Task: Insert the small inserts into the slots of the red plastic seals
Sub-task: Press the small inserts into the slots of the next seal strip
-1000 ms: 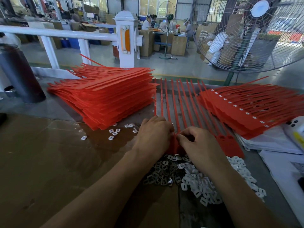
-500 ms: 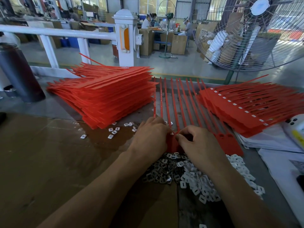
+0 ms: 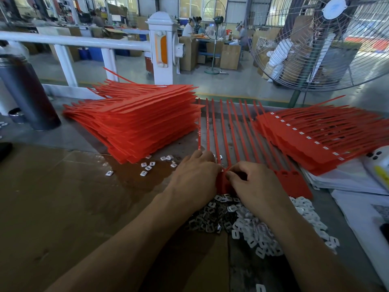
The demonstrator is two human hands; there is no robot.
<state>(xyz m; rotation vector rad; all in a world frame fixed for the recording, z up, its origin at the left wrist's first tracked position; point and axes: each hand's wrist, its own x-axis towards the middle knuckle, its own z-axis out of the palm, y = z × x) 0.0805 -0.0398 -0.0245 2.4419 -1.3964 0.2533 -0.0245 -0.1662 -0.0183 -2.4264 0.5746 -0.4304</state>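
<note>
Both hands meet w/ curled fingers on the flat red plastic seal strip (image 3: 224, 183); right hand (image 3: 255, 186) pinches at its head, left hand (image 3: 194, 178) steadies the edge. Thin tails fan away. Vs 0.5 s ago, grip looks unchanged. Near side of strip: heap of small white square inserts (image 3: 263, 230) on brown cardboard-covered bench (image 3: 63, 207); beyond, a big metal floor fan (image 3: 328, 43).

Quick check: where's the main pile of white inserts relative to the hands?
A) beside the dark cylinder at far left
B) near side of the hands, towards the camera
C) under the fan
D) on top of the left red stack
B: the insert pile lies on the near side of the left hand and right hand, partly beneath the right forearm; only a few loose ones sit by the left red stack.
</note>
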